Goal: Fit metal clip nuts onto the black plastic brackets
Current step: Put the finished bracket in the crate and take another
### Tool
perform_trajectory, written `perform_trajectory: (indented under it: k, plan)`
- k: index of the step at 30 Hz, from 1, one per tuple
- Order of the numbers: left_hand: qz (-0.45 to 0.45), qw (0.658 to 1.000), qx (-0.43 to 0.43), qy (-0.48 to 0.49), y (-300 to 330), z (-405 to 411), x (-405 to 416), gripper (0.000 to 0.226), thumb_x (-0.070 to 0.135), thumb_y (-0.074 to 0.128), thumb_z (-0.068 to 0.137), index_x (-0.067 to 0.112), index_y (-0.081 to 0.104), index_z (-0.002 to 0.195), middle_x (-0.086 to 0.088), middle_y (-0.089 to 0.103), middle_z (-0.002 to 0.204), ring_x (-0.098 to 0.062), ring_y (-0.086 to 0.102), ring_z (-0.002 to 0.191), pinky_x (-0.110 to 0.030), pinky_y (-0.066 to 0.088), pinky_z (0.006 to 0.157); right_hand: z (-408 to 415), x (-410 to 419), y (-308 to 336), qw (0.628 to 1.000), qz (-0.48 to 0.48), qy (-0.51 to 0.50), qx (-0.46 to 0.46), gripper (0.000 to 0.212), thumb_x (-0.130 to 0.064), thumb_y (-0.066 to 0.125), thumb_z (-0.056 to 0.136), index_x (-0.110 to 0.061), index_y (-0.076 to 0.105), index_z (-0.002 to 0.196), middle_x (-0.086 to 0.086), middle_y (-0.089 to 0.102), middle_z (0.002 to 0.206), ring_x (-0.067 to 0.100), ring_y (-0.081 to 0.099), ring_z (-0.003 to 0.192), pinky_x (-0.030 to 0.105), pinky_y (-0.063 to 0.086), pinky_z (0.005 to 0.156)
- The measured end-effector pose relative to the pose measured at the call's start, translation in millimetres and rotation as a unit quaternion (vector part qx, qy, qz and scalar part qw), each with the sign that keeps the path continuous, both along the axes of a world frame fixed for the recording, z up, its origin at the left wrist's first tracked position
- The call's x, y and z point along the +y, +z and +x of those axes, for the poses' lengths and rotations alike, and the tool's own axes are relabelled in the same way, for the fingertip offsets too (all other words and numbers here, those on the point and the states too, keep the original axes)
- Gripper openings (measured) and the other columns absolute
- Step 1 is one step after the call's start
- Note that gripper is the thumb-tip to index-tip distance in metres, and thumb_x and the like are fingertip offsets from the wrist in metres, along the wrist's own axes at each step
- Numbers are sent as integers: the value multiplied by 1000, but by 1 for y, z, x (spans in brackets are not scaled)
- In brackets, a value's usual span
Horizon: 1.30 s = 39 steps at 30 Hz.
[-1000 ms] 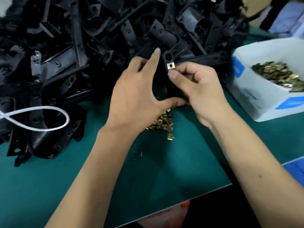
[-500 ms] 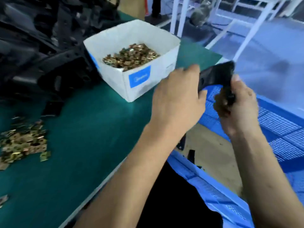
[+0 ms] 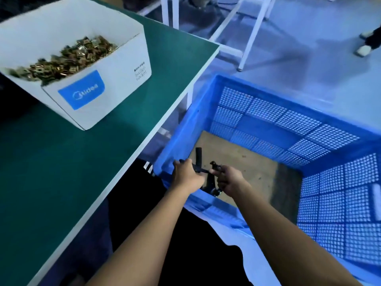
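Both hands hold one black bracket (image 3: 198,162) over the blue crate (image 3: 309,145): the left hand (image 3: 188,176) grips one end, the right hand (image 3: 231,179) pinches the other. It looks like a finished piece being dropped off, so letting go comes next. Farther off, the white box (image 3: 97,89) of clip nuts (image 3: 68,58) sits on the green table (image 3: 103,162).

A second ago both hands worked a clip nut onto a black bracket (image 3: 199,159) at the bracket heap on the green table (image 3: 61,172). Now the left hand (image 3: 186,175) and right hand (image 3: 229,178), both gripping the bracket, have swung off the table and hold it low inside the blue crate (image 3: 309,141) beside the table.
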<state>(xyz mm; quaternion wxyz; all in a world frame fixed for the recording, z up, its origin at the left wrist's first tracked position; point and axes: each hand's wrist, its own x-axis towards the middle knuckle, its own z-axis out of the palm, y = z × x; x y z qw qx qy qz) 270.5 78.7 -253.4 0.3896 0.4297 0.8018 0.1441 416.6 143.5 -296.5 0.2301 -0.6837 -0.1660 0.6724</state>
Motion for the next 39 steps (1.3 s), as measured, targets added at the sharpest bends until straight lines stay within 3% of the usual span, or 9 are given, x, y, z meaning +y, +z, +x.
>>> perform_trajectory:
  k: [3,8,15,19,23,29,31,34,39]
  plan:
    - [-3,1000,16,-2,4,2,7,39,32,73,84,15,59,116,-12,45,124,-37,59,111,-35,47,95,-9,1,-6,1000,-5,-7,-7,20,-17,47,108,-6,56,94,17,70,87,10,30,30,18,18,32]
    - [96,993,64,-7,31,6,16,30,26,68,92,14,63,119,-11,54,125,-36,59,113,-39,47,94,-26,2,10,998,31,-21,-52,14,-6,56,96,-4,58,82,7,56,51,14,32,32,16,25,36]
    - [342,937,62,32,136,9,37,11,14,63,92,16,69,101,0,66,110,-23,66,94,-41,52,91,-66,-1,132,946,307,82,-68,34,-46,64,67,-13,53,67,4,49,61,19,44,64,35,34,57]
    - [494,865,84,29,200,-16,15,7,11,63,86,13,70,88,2,68,92,-17,64,80,-39,54,78,-88,-5,210,834,510,145,-151,23,-17,58,85,-18,49,64,-13,49,58,11,42,62,27,35,58]
    - [609,785,110,36,248,-64,-33,9,10,61,84,7,70,86,0,68,86,-14,62,76,-35,52,68,-136,-41,275,746,638,184,-40,13,-15,54,85,-17,59,72,-10,58,66,9,50,68,29,41,60]
    - [649,706,222,177,259,-169,-127,8,0,59,86,-3,63,79,-5,61,76,-12,55,73,-24,41,71,-248,-114,307,588,715,377,22,17,-11,55,94,-4,69,88,3,70,78,18,64,74,45,55,69]
    - [619,712,264,202,254,-200,-161,10,0,59,87,0,62,77,-4,58,75,-11,53,72,-23,39,70,-283,-136,307,537,716,445,29,13,-12,60,90,-8,70,82,-3,71,77,7,63,76,41,49,65]
    - [525,740,329,262,239,-250,-217,12,9,60,89,3,64,79,-2,61,79,-15,56,75,-27,41,70,-339,-170,298,448,689,569,-11,10,-12,60,88,-10,68,84,9,74,81,28,70,80,29,35,60]
    - [384,741,440,332,204,-309,-293,18,18,59,95,3,67,88,-9,65,89,-31,60,84,-40,45,74,-406,-198,274,369,675,639,-27,26,-1,56,87,-14,74,99,5,75,97,24,67,93,35,51,81]
